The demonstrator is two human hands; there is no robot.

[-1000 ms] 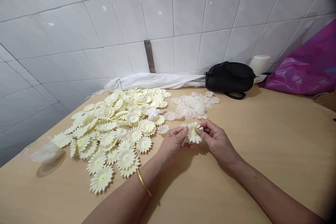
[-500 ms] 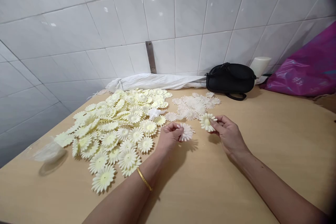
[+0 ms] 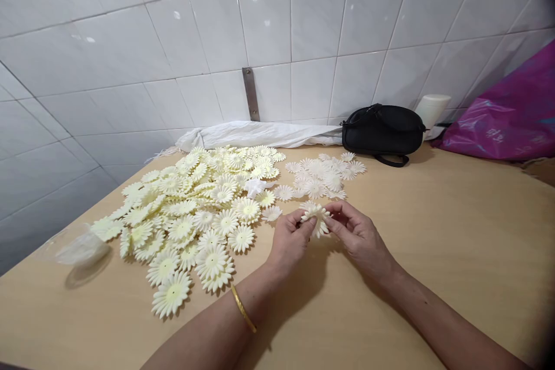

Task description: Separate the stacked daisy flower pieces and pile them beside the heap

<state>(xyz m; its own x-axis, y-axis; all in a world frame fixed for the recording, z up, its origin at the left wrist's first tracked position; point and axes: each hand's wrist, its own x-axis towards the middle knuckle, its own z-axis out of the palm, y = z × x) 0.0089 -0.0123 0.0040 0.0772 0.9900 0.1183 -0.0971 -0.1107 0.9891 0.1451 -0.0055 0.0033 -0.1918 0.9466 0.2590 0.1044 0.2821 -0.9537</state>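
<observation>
Along the table's [image 3: 459, 231] back edge, below wall tiles [image 3: 314, 17]: white cloth [image 3: 264, 134], black case [image 3: 381, 131], purple bag [image 3: 505, 118] rightmost. Toward the left edge: pale-yellow flower heap [image 3: 180, 230]. Well in from the back edge: cream flower [image 3: 319, 223], pinched by fingers of left hand [image 3: 288, 243] and right hand [image 3: 359, 237].

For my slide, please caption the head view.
Left hand and right hand hold artificial daisy petals beside piled yellowish flowers.

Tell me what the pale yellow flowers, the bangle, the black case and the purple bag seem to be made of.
Pale yellow flowers: matte, possibly foam or fabric; the petals look thick and padded.
Bangle: probably polished metal; it is gold-coloured and shiny.
Black case: perhaps fabric or a soft synthetic; its surface is dull.
Purple bag: likely thin glossy plastic; it shows creases and bright highlights.
</observation>
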